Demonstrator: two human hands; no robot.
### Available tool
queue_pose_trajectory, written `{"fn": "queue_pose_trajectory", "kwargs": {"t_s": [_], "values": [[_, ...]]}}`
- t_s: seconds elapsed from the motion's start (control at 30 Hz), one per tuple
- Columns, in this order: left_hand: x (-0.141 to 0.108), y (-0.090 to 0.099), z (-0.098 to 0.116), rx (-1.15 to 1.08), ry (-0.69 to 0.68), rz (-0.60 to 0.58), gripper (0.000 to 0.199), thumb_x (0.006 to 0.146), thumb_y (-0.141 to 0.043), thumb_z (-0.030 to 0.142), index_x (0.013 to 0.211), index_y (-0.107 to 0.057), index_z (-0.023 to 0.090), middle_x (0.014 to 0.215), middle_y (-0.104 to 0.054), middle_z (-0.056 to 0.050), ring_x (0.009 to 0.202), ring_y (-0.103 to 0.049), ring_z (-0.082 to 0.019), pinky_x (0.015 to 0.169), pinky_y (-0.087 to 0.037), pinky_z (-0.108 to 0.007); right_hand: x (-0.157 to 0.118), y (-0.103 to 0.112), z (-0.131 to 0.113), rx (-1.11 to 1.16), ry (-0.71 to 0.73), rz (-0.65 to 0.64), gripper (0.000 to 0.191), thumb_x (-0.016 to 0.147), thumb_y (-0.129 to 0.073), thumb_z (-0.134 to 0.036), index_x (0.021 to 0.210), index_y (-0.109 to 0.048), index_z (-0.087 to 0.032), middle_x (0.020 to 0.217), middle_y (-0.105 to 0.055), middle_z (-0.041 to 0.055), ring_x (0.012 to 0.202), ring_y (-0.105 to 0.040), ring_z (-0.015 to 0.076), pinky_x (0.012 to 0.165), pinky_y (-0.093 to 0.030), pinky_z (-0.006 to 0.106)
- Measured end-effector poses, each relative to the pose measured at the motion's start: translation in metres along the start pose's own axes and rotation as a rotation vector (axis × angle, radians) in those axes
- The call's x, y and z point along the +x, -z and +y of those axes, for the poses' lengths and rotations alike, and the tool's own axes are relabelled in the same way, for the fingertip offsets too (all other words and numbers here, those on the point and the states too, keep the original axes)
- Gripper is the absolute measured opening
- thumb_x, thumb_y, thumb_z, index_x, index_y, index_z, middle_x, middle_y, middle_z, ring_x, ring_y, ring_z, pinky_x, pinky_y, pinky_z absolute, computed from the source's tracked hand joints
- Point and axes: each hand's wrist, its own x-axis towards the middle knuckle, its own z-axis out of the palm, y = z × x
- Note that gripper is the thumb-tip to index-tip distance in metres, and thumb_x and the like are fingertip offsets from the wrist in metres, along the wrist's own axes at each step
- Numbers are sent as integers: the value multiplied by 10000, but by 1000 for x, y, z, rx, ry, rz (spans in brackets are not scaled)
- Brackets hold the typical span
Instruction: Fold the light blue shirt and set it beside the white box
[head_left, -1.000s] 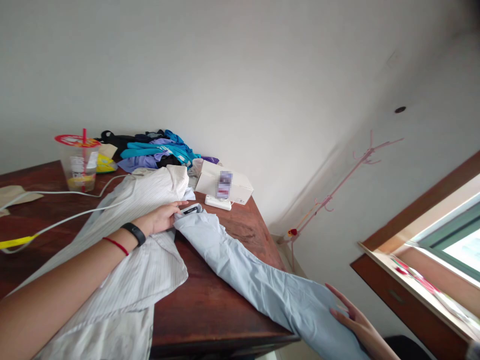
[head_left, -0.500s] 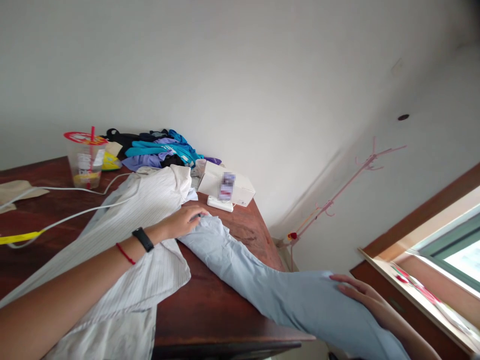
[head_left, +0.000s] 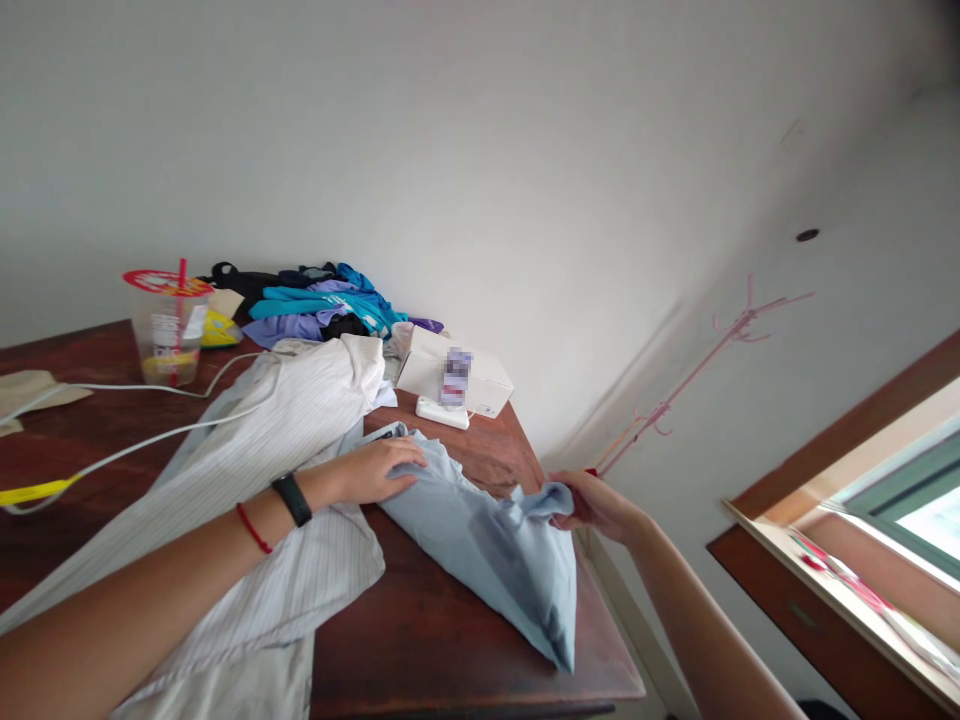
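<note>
A light blue garment lies across the right part of the dark wooden table, its far part bunched up. My left hand rests on the garment's left end, palm down with the fingers stretched out. At the table's right edge my right hand pinches a bunched fold of the same garment and holds it raised. Below that hand the cloth drops to a pointed corner on the table. Beside my left forearm a white striped shirt is spread over the table, hanging past the front edge.
Behind stand a white box and a white power strip. A pile of blue, purple and black clothes lies against the wall. On the left are a plastic cup and a white cable. A pink coat rack is at right.
My right hand has moved left and inward over the table, bringing along the garment's right end, which had hung past the edge. My left hand stays nearly in place.
</note>
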Motion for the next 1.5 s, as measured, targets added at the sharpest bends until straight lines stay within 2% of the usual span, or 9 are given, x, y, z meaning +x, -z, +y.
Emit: {"fn": "queue_pose_trajectory", "kwargs": {"t_s": [0.1,0.37,0.5,0.63,0.83,0.93,1.07,1.37,1.5], "values": [[-1,1,4,5,-29,9,320,943,-586,323,1218,-728,242,1338,-697,-60,1406,-505,-298,1203,-334,-471,31,-26,2,8,-118,-101,419,900,-606,-527,924,-740,-131,838,-783,136,701,-745,217,626,-595,291],[-2,-3,10,-47,-104,16,331,935,-583,283,1224,-732,224,1264,-733,-66,1267,-628,-266,1115,-448,-388,62,-68,24,-122,-70,-122,421,903,-655,-544,1086,-683,-166,758,-754,74,677,-747,187,608,-592,263],[-1,-5,14,-50,-122,-46,325,928,-593,295,1207,-743,220,1206,-753,-71,1143,-689,-245,1049,-491,-357,60,-72,53,-137,134,-42,634,866,-676,-633,1319,-543,-210,719,-675,-8,654,-704,176,579,-554,270],[-1,-9,13,-34,-127,-64,344,921,-614,315,1234,-739,245,1269,-731,-60,1201,-664,-249,1088,-465,-358,46,-74,77,-190,441,105,716,892,-634,-644,1447,-433,-239,858,-656,7,786,-672,197,655,-556,318],[-5,-26,5,106,-12,-185,613,934,-630,520,1478,-567,245,1597,-435,-99,1509,-339,-337,1228,-283,-466,36,-93,72,-443,590,241,649,933,-619,-532,1504,-442,-279,1349,-614,114,1260,-575,308,1028,-501,486],[-8,-34,3,187,89,-286,740,961,-503,667,1577,-420,265,1671,-262,-102,1555,-190,-371,1247,-191,-535,43,-112,69,-673,553,207,713,964,-548,-569,1585,-353,-278,1633,-364,110,1534,-262,353,1226,-264,562],[-12,-41,-3,195,116,-320,694,996,-453,640,1594,-380,293,1683,-233,-90,1559,-165,-378,1236,-177,-566,47,-135,73,-865,454,60,714,1023,-365,-641,1643,-177,-342,1732,-54,41,1581,45,351,1243,-80,627],[-11,-43,-13,212,86,-347,701,988,-507,610,1601,-361,305,1688,-231,-93,1560,-158,-380,1237,-168,-551,41,-139,72,-943,467,73,727,1023,-359,-643,1646,-158,-328,1729,-21,55,1585,10,329,1249,-75,606],[-9,-37,-8,164,89,-369,691,993,-537,568,1601,-362,288,1688,-210,-113,1562,-133,-391,1238,-154,-596,23,-136,77,-897,469,143,698,1015,-429,-591,1627,-265,-299,1720,-145,70,1587,-40,330,1252,-104,608]]}}
